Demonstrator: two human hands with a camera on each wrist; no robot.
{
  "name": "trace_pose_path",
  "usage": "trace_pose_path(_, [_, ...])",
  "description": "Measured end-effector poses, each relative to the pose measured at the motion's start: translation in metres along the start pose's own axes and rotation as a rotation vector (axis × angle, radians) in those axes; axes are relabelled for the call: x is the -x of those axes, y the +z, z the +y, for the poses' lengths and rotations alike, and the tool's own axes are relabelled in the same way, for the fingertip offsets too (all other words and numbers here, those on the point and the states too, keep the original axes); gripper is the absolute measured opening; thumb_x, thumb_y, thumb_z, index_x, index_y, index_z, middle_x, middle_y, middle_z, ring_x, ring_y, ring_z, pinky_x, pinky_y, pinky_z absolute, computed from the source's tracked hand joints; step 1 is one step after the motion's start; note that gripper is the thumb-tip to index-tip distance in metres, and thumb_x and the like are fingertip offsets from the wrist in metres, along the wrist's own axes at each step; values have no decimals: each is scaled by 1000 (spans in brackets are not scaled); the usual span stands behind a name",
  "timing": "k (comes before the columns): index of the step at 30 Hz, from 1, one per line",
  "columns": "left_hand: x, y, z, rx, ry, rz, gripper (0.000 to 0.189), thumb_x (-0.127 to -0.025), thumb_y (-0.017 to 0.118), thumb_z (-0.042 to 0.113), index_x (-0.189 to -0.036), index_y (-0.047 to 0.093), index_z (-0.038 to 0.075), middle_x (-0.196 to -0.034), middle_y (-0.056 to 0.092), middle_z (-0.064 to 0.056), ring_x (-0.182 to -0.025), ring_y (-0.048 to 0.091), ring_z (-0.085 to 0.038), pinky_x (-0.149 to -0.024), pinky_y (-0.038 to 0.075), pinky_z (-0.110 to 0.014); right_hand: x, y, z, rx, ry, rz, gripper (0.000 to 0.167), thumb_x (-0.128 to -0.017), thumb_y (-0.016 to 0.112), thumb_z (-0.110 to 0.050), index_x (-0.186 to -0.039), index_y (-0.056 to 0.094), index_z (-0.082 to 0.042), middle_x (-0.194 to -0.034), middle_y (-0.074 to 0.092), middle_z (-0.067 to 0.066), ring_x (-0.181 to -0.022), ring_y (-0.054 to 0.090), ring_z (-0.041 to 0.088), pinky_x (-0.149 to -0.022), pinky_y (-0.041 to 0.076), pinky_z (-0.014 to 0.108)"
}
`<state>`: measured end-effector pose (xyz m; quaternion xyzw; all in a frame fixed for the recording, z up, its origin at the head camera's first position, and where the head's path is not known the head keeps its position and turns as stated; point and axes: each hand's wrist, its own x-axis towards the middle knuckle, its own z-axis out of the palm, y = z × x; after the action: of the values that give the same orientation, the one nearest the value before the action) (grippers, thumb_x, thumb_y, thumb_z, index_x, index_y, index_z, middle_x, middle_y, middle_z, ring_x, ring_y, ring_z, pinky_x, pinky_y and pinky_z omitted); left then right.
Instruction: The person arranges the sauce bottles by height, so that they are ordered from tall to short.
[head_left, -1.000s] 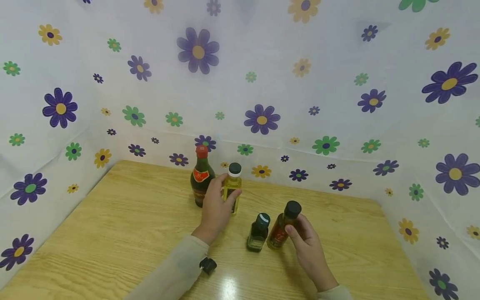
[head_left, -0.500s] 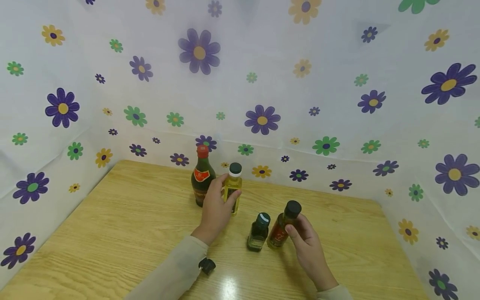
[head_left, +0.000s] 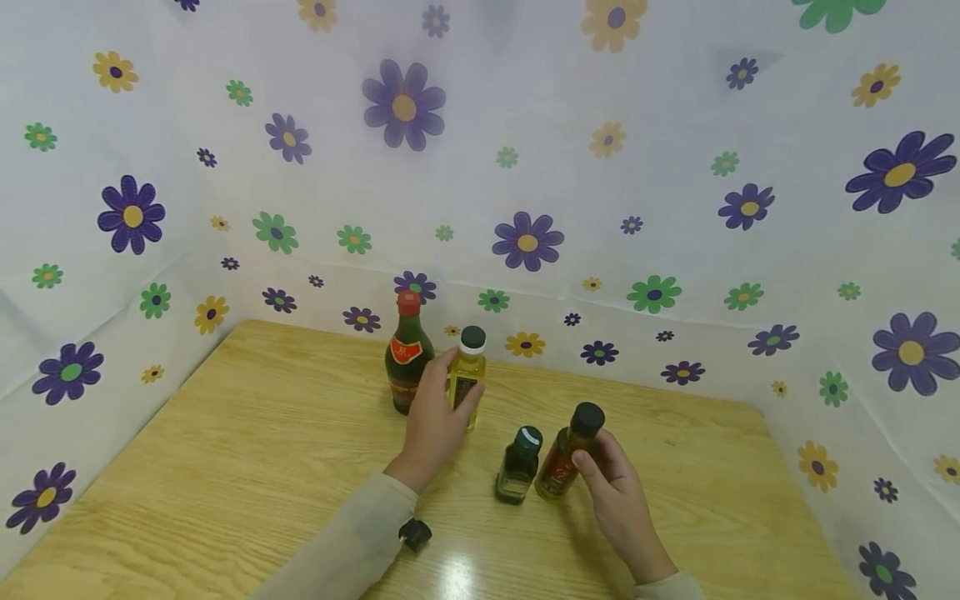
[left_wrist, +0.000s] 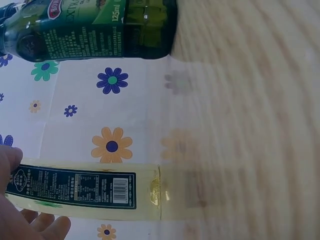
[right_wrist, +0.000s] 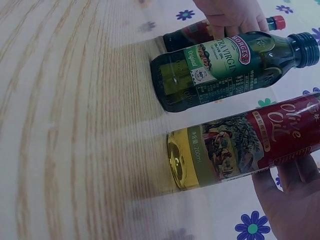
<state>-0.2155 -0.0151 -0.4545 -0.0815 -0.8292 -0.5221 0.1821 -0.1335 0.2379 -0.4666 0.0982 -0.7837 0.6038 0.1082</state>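
My left hand (head_left: 435, 425) grips a clear bottle of yellow oil (head_left: 467, 367) with a dark cap and white collar. It stands on the table; its dark label (left_wrist: 75, 187) shows in the left wrist view. My right hand (head_left: 618, 500) holds an olive oil bottle (head_left: 557, 467) with a red label and black cap, also standing on the table. Between the hands stands a small dark green Borges olive oil bottle (head_left: 517, 471), untouched and close to the red-labelled one. Several right-hand fingers (right_wrist: 290, 175) lie behind the red-labelled bottle.
A dark bottle with a red cap (head_left: 405, 358) stands just left of the yellow oil bottle, partly behind my left hand. The wooden table (head_left: 262, 450) ends at a white flower-patterned sheet (head_left: 465, 183) at the back and both sides.
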Motion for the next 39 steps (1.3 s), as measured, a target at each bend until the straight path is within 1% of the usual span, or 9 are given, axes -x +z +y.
trace_pose_path(7, [6, -1, 4, 83, 42, 39, 75, -96, 76, 23, -157, 33, 10, -153, 40, -8, -139, 47, -32, -113, 46, -49, 1, -1, 0, 6, 0, 7, 33, -108, 52, -7, -141, 54, -3, -130, 64, -8, -124, 58, 0, -100, 47, 13])
trace_pose_path(14, [8, -27, 12, 189, 165, 113, 62, -99, 71, 14, -150, 37, 5, -147, 45, -12, -133, 50, -31, -111, 47, -52, 1, -1, -1, 6, -10, 7, 33, -108, 52, -7, -140, 55, -2, -130, 64, -9, -124, 59, 0, -100, 47, 13])
trace_pose_path(16, [5, -37, 9, 203, 202, 138, 62, -99, 70, 12, -150, 36, 4, -145, 45, -16, -128, 52, -33, -104, 50, -54, 1, -1, -1, 6, -10, 5, 33, -108, 52, -7, -141, 55, -2, -130, 64, -9, -123, 59, 0, -100, 47, 13])
trace_pose_path(20, [-6, -58, -8, 168, 264, 204, 63, -98, 70, 10, -151, 36, 4, -147, 43, -19, -131, 47, -34, -108, 42, -54, 1, -1, 1, 6, -11, 2, 33, -108, 52, -7, -141, 55, -2, -130, 64, -9, -123, 59, 0, -100, 48, 14])
trace_pose_path(22, [-14, -68, -18, 139, 274, 213, 65, -97, 71, 9, -151, 36, 4, -149, 41, -17, -138, 42, -33, -117, 34, -54, 1, -2, 1, 5, -11, 0, 33, -108, 52, -7, -141, 54, -3, -130, 64, -9, -123, 59, 0, -100, 48, 14])
trace_pose_path(23, [-17, -73, -23, 122, 271, 207, 66, -97, 71, 10, -152, 35, 4, -152, 39, -16, -144, 37, -32, -122, 26, -54, 1, -2, 1, 4, -11, -1, 33, -108, 52, -7, -141, 54, -3, -130, 64, -9, -124, 59, 0, -100, 48, 14])
trace_pose_path(26, [-26, -84, -34, 97, 231, 143, 70, -98, 71, 15, -156, 33, 7, -154, 38, -14, -145, 36, -32, -124, 26, -54, 1, -2, 1, 3, -12, -2, 34, -108, 52, -7, -141, 54, -2, -131, 63, -9, -124, 58, 0, -101, 47, 14])
trace_pose_path(32, [-41, -99, -47, 56, 94, -49, 76, -100, 71, 34, -161, 32, 13, -160, 36, -15, -146, 36, -37, -121, 29, -59, 0, -1, 0, 6, -7, 2, 33, -108, 53, -7, -141, 55, -3, -131, 64, -8, -124, 58, 0, -101, 47, 13])
trace_pose_path(39, [-49, -105, -52, 118, 7, -162, 80, -96, 75, 38, -160, 34, 13, -160, 40, -14, -146, 39, -37, -121, 31, -58, 0, 0, -1, 10, -2, 4, 32, -108, 53, -7, -139, 55, -2, -130, 64, -7, -124, 59, 1, -100, 47, 14])
